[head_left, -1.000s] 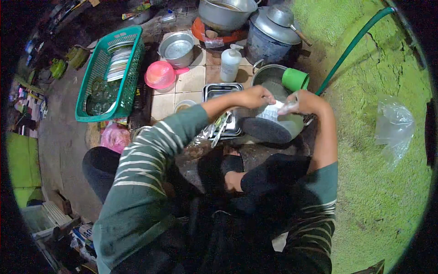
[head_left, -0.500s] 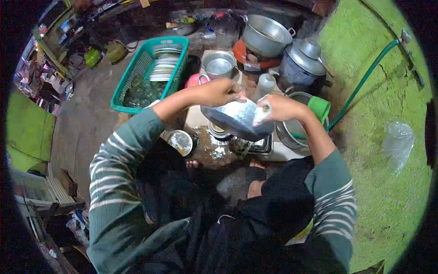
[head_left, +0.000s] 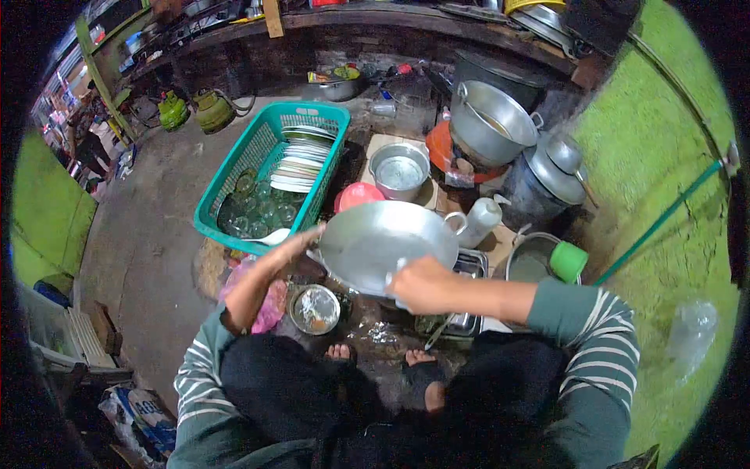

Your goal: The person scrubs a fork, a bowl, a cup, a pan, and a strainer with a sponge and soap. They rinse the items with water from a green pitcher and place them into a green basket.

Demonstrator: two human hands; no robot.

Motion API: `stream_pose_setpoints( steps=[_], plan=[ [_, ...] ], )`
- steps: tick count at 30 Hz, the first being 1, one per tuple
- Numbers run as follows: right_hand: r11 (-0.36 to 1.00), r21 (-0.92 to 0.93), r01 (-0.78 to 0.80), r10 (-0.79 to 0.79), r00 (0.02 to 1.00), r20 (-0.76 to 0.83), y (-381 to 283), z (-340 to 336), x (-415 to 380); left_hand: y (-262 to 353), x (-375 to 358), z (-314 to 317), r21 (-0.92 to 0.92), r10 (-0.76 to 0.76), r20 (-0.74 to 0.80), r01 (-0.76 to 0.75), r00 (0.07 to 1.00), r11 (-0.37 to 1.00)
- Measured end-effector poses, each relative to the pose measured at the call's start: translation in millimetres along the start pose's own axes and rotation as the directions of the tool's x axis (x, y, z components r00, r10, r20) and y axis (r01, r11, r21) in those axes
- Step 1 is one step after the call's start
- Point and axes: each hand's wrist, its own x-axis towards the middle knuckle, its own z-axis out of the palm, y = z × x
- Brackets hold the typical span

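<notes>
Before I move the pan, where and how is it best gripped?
Probably by the right loop handle, coming from the right: it juts clear of the pan, uncovered, while the right hand covers part of the near edge. The left hand, by the left edge, could steady the tilted pan.

The two-handled metal wok was wide and shallow, silvery grey, with a smooth, rounded wall running down to a duller middle. Its mouth faced up and toward the viewer, the near rim lower in view than the far one. It hung above the floor between the left hand, at its left edge, and the right hand, which covered part of the near rim. A curved loop handle stuck out at the far right; the left-hand handle was partly hidden and blurred.
</notes>
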Motion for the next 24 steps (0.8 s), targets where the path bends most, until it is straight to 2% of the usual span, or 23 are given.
stream_pose_setpoints(
  steps=[1, 2, 3, 4, 6, 8, 9, 10, 12, 13, 15, 16, 17, 18, 19, 20, 21, 22, 23, 24],
  plan=[
    [0.999, -0.005, 0.04, -0.04, 0.999, -0.016, 8, 18, 4, -11, 5, 8, -0.093, 0.085, 0.036, -0.081, 0.996, 0.992],
    [0.997, -0.005, 0.079, -0.079, 0.996, -0.03, 15, 39, 8, -57, 54, -23, -0.162, 0.061, 0.082, -0.047, 0.995, 0.986],
    [0.997, 0.002, 0.077, -0.077, 0.997, -0.027, 22, 58, 10, -66, 60, -19, -0.159, -0.048, -0.054, 0.039, 0.997, 0.986],
    [0.993, 0.045, 0.106, -0.102, 0.993, -0.066, 25, 78, 11, -71, 55, -13, -0.093, -0.005, -0.056, -0.001, 0.998, 0.996],
    [0.985, 0.111, 0.132, -0.121, 0.987, -0.105, 29, 115, 9, -108, 79, -18, -0.147, -0.018, -0.108, 0.002, 0.994, 0.989],
    [0.978, 0.129, 0.166, -0.151, 0.981, -0.118, 36, 137, 0, -98, 63, 12, -0.351, -0.201, -0.183, 0.127, 0.962, 0.928],
    [0.988, 0.079, 0.132, -0.129, 0.991, -0.035, 36, 143, -4, -129, 82, 1, -0.418, -0.224, -0.144, 0.146, 0.964, 0.897],
    [0.988, 0.093, 0.126, -0.124, 0.992, -0.033, 36, 153, -6, -128, 82, 6, -0.415, -0.237, -0.14, 0.161, 0.961, 0.896],
    [0.993, 0.09, 0.074, -0.079, 0.996, 0.044, 40, 174, -11, -120, 78, 22, -0.426, -0.068, -0.151, -0.003, 0.986, 0.905],
    [0.993, 0.097, 0.072, -0.077, 0.996, 0.051, 47, 179, -13, -121, 81, 24, -0.327, -0.013, -0.168, -0.043, 0.986, 0.944],
    [0.955, 0.292, 0.049, -0.107, 0.976, 0.187, 72, 181, -15, -115, 78, 30, -0.294, 0.011, -0.194, -0.068, 0.981, 0.953],
    [0.947, 0.289, -0.139, 0.051, 0.955, 0.291, 83, 158, -17, -112, 79, 31, -0.25, 0.046, -0.222, -0.103, 0.974, 0.963],
    [0.908, 0.266, -0.324, 0.207, 0.898, 0.389, 100, 133, -17, -114, 81, 27, -0.177, 0.049, -0.268, -0.099, 0.962, 0.979],
    [0.832, 0.344, -0.435, 0.323, 0.885, 0.336, 134, 130, -26, -116, 81, 18, -0.175, 0.05, -0.259, -0.098, 0.965, 0.98],
    [0.683, 0.577, -0.448, 0.553, 0.833, -0.009, 156, 124, -48, -118, 80, 9, 0.059, 0.211, -0.278, -0.202, 0.937, 0.978],
    [0.613, 0.663, -0.429, 0.688, 0.702, -0.182, 185, 113, -58, -118, 79, 6, 0.288, 0.369, -0.259, -0.294, 0.892, 0.912],
    [0.711, 0.587, -0.387, 0.692, 0.535, -0.485, 213, 106, -73, -108, 70, 10, 0.294, 0.33, -0.305, -0.241, 0.894, 0.925],
    [0.758, 0.474, -0.447, 0.647, 0.431, -0.628, 262, 118, -91, -125, 83, -1, 0.118, 0.344, -0.337, -0.323, 0.876, 0.939],
    [0.627, 0.565, -0.536, 0.762, 0.269, -0.589, 288, 120, -102, -114, 77, 2, 0.211, 0.368, -0.35, -0.31, 0.862, 0.927],
    [0.509, 0.661, -0.552, 0.847, 0.184, -0.499, 327, 136, -115, -103, 69, 3, 0.304, 0.392, -0.36, -0.291, 0.846, 0.907]
  ],
)
